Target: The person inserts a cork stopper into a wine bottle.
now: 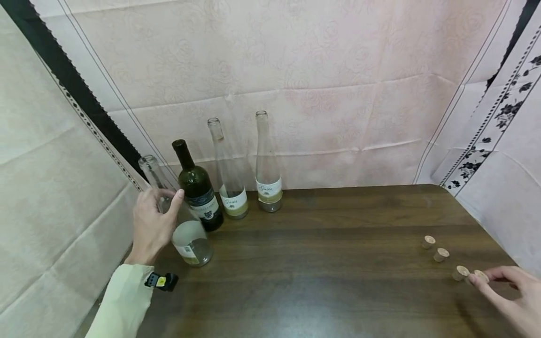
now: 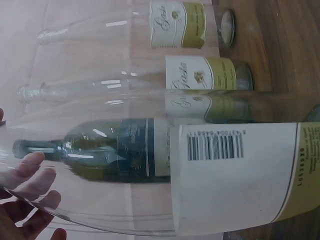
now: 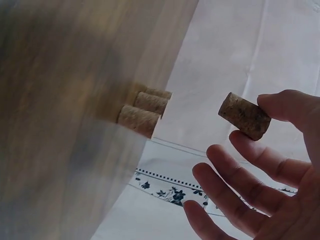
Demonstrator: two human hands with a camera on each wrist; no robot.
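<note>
L hand (image 1: 153, 227), left side of frame, has thumb & fingers curled round the upper part of a big clear btl (image 1: 192, 233). Barcode label shows near its bottom. Can't quite tell from here whether its base sits flat on the brown table (image 1: 329, 244) or is slightly raised.

R hand (image 1: 513, 291), lower right corner, pinches one cork (image 3: 245, 116) betw. thumb & index fingertip; the other 3 fingers are spread apart, off the cork. It's just beside the nearest of 3 standing corks (image 1: 460, 272), which run in a rough line up & to the left, lower right of frame.

Left of centre, right next to the big btl, a dark green btl (image 1: 196, 183) stands upright; to its right, 2 slim clear btls (image 1: 267, 164) w/ white-&-olive labels, also upright. Pale cloth (image 1: 296, 94) hangs behind, across top of frame. Pale sleeve (image 1: 120, 300) on L arm, black band (image 1: 162, 281) at that wrist.
</note>
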